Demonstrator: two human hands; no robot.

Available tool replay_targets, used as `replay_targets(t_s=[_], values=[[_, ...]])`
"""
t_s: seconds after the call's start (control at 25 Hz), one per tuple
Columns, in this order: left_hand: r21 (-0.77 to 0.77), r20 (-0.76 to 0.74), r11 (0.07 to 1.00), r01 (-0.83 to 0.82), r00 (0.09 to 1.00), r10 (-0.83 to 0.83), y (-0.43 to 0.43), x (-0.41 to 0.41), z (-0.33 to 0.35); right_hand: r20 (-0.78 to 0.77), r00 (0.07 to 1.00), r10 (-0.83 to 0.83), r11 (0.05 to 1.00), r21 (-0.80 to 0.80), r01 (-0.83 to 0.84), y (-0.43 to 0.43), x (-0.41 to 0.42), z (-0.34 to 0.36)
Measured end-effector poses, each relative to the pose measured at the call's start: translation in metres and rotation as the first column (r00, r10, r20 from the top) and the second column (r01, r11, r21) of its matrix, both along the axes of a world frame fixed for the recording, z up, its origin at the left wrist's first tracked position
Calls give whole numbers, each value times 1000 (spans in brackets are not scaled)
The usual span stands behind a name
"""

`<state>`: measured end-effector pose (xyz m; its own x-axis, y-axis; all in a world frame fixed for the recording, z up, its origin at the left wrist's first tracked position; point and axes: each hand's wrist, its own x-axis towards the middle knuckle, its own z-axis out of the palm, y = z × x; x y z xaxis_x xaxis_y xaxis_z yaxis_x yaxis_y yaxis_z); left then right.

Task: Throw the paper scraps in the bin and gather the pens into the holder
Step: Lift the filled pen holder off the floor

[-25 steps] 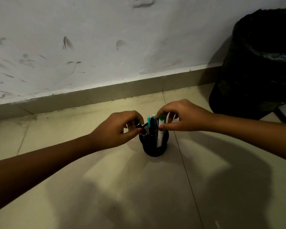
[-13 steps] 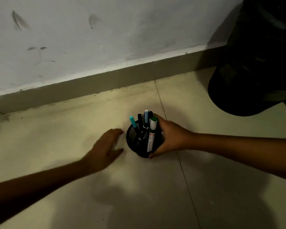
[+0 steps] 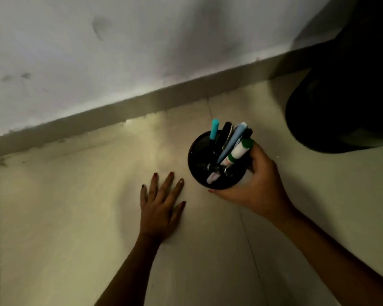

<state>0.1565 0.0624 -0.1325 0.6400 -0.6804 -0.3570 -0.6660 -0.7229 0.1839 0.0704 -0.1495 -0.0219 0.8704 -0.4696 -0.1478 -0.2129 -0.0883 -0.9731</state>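
A round black pen holder (image 3: pixel 199 155) sits in my right hand (image 3: pixel 259 186), whose fingers wrap its right side and bottom. Several pens stand in it, among them a teal pen (image 3: pixel 214 129), a light blue pen (image 3: pixel 232 141) and a white marker with a green cap (image 3: pixel 239 151). My left hand (image 3: pixel 161 204) lies flat on the floor with fingers spread, just left of the holder and holding nothing. The black bin (image 3: pixel 345 89) stands at the upper right. No paper scraps are visible on the floor.
A pale tiled floor (image 3: pixel 75 206) runs up to a grey skirting board and a scuffed white wall (image 3: pixel 119 51) behind. The scene is dim, and the bin's top is cut off by the frame.
My left hand let go of the pens and dropped flat onto the floor. My right hand closed around the holder, which now looks nearer the camera and seen from above. The view tilted down.
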Motion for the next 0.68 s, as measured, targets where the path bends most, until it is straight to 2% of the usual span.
replay_targets(t_s=[0.08, 0.16, 0.24, 0.28, 0.32, 0.36, 0.44, 0.48, 0.6, 0.68], values=[[89, -118, 996, 16, 993, -5, -19, 12, 35, 20, 999, -36, 999, -19, 36, 0, -9, 52], [151, -318, 984, -98, 938, 142, -48, 20, 88, 32, 995, -91, 996, 19, 90, -2, -18, 109], [-25, -580, 916, -399, 753, 312, -91, 16, 183, 58, 985, -165, 985, 65, 162, -12, -32, 191], [-156, -636, 838, -523, 702, 320, -111, 10, 239, 68, 976, -208, 976, 86, 202, -19, -39, 247], [-280, -662, 761, -585, 692, 288, -131, 4, 301, 81, 964, -254, 965, 91, 247, -28, -46, 306], [-398, -630, 721, -567, 740, 235, -149, -1, 360, 104, 946, -308, 950, 95, 299, -38, -53, 361], [-610, -441, 682, -403, 888, 130, -184, -6, 474, 152, 908, -390, 920, 110, 376, -61, -66, 464], [-667, -358, 666, -335, 927, 108, -200, -7, 525, 177, 885, -430, 903, 91, 420, -75, -70, 510], [-792, -256, 565, -230, 966, 35, -242, -13, 646, 281, 794, -538, 834, 40, 551, -124, -82, 623], [-809, -215, 559, -179, 977, 3, -267, -21, 704, 329, 703, -631, 744, -3, 668, -164, -89, 666]])
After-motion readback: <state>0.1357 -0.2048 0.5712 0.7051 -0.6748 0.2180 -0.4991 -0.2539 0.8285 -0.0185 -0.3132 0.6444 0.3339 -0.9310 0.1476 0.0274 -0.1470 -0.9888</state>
